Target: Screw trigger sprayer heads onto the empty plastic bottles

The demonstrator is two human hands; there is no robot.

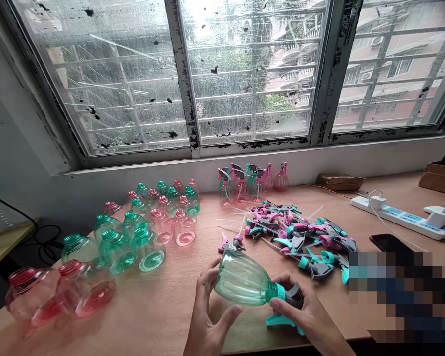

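My left hand (207,316) wraps its fingers around the body of a green transparent spray bottle (241,279), which lies tilted on its side above the wooden table (163,311). My right hand (307,316) grips the grey and teal trigger sprayer head (287,299) at the bottle's neck. A pink and grey sprayer head (232,243) lies just beyond the bottle.
Several empty green and pink bottles (148,227) stand at the left and back left. A pile of loose sprayer heads (300,237) lies at centre right, with assembled spray bottles (250,183) by the window. A power strip (400,217) and a phone (387,243) lie at right.
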